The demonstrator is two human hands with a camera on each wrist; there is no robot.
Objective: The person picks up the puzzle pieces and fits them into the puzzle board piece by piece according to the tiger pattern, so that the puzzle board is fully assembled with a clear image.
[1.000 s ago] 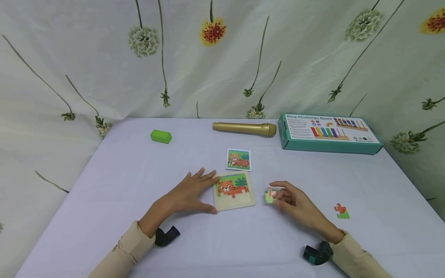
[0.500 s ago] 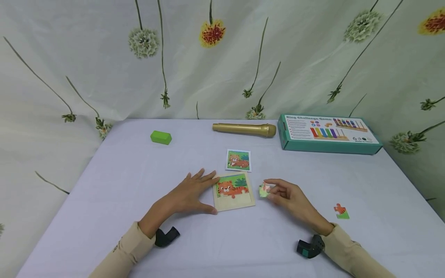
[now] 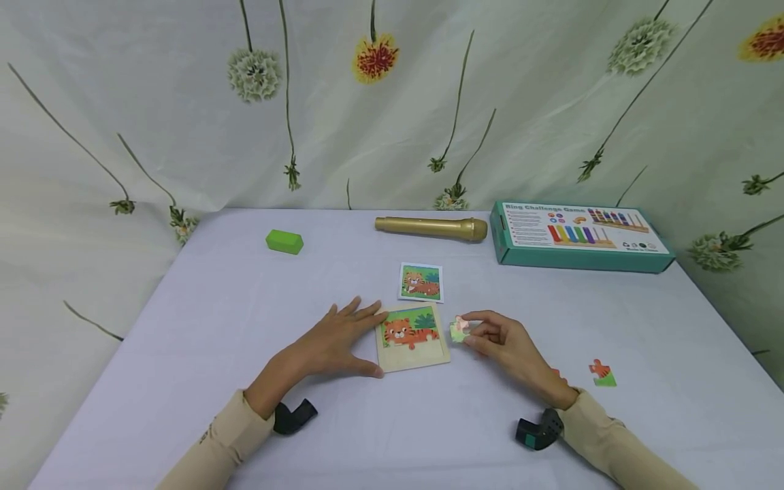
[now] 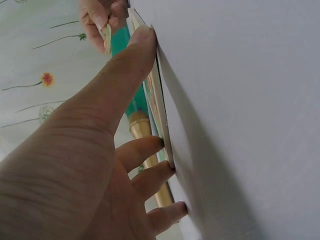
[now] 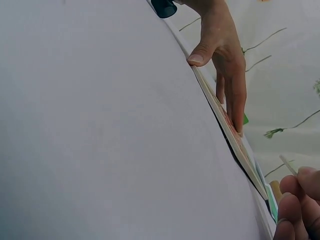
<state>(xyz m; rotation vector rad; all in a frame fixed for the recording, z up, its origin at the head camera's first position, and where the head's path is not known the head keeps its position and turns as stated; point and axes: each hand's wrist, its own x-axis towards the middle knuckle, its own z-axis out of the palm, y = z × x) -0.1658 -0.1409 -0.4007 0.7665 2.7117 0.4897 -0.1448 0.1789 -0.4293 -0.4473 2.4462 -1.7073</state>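
Note:
A square wooden puzzle board (image 3: 416, 358) lies mid-table, its upper part filled with a tiger picture and its lower part bare wood. My left hand (image 3: 343, 340) rests at the board's left side, fingers spread, with thumb and fingertips at its edge. Just right of the board, my right hand (image 3: 505, 344) pinches a puzzle piece (image 3: 458, 329), mostly green with some pink-orange; in the right wrist view the piece (image 5: 288, 165) shows edge-on, raised above the table. An orange-and-green puzzle piece (image 3: 603, 374) lies farther right. Another orange bit (image 3: 556, 372) peeks out from behind my right wrist.
Behind the board lies a small tiger picture card (image 3: 420, 282). A gold microphone (image 3: 431, 227) and a teal Ring Challenge Game box (image 3: 582, 238) sit along the back of the table. A green block (image 3: 284, 241) stands at the back left.
My right hand has moved left with the pinched puzzle piece, closer to the board's right edge. An orange bit now shows by the right wrist. The left hand and board stay put.

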